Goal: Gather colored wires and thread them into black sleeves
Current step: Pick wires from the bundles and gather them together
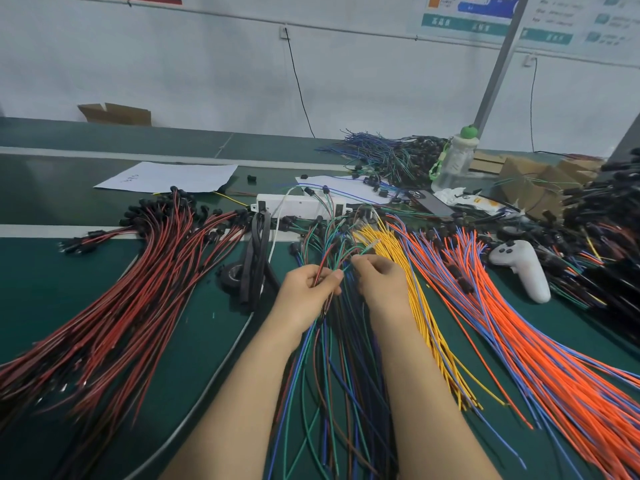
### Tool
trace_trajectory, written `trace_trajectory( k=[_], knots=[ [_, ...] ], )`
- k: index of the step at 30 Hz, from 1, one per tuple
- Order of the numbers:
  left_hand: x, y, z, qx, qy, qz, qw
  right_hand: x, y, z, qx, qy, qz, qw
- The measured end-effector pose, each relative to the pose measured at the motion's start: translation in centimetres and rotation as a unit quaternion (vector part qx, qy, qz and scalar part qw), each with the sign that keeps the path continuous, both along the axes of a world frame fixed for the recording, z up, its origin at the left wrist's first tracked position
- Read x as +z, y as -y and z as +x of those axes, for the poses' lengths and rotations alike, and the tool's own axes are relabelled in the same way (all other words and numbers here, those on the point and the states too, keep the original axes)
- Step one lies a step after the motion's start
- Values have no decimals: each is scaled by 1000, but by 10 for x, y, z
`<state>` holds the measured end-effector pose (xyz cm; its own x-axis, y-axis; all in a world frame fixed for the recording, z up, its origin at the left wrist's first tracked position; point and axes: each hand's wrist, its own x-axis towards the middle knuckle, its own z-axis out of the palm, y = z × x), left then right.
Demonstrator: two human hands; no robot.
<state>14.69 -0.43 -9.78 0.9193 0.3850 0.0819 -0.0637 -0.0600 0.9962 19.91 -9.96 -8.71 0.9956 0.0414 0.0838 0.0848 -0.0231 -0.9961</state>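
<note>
Two grips meet over the table (180,341): left grip (308,289) clamped on a few red and green wires (323,269), right grip (377,278) pinching a green strand (362,251) just beside it. Left of them lies one red-black bundle (138,289); right of them, one yellow fan (426,306), one orange-blue fan (519,341) and one white controller (523,268). Poster (467,12) writing is unreadable.

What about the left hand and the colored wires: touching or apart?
Touching. The head view shows the left hand gripping several colored wires, thumb pressed over them.
</note>
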Motion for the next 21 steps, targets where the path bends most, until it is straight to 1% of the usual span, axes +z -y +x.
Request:
trace_trajectory(
  k=[3, 4, 6, 8, 9, 10, 11, 12, 13, 14, 15, 16, 17, 21],
  knots=[
    [1, 2, 0, 7, -5, 4, 1000, -1, -1, 0, -19, 7, 4, 1000],
    [2, 2, 0, 9, -7, 3, 1000, -2, 0, 0, -9, 4, 10, 1000],
    [3, -1, -1, -11, -23, -15, 1000, -1, 1, -1, 42, -2, 36, 998],
    [5, -3, -3, -65, -54, -79, 993, 3, 1, -3, 97, -1, 62, 993],
    [7, -3, -3, -85, -64, -121, 987, 5, 1, -3, 105, -1, 70, 992],
    [9, -5, -4, -90, -65, -162, 980, 7, 3, -2, 90, 3, 58, 994],
    [11, -7, -5, -86, -57, -204, 973, 7, 8, 1, 45, 16, 2, 999],
    [14, -10, -6, -77, -42, -249, 965, 6, 17, 5, -19, 30, -100, 994],
    [17, -15, -7, -69, -23, -293, 953, 4, 27, 10, -84, 31, -228, 970],
    [21, -19, -9, -63, -3, -337, 939, 1, 37, 13, -119, 7, -347, 930],
    [26, -23, -11, -62, 19, -376, 924, 0, 44, 13, -124, -32, -431, 893],
    [31, -25, -12, -67, 41, -407, 910, -1, 48, 13, -115, -66, -479, 868],
    [36, -27, -15, -78, 62, -430, 897, -2, 48, 12, -104, -83, -500, 856],
    [60, -25, -25, -144, 124, -485, 854, -4, 48, 15, -119, -52, -500, 856]
  ],
)
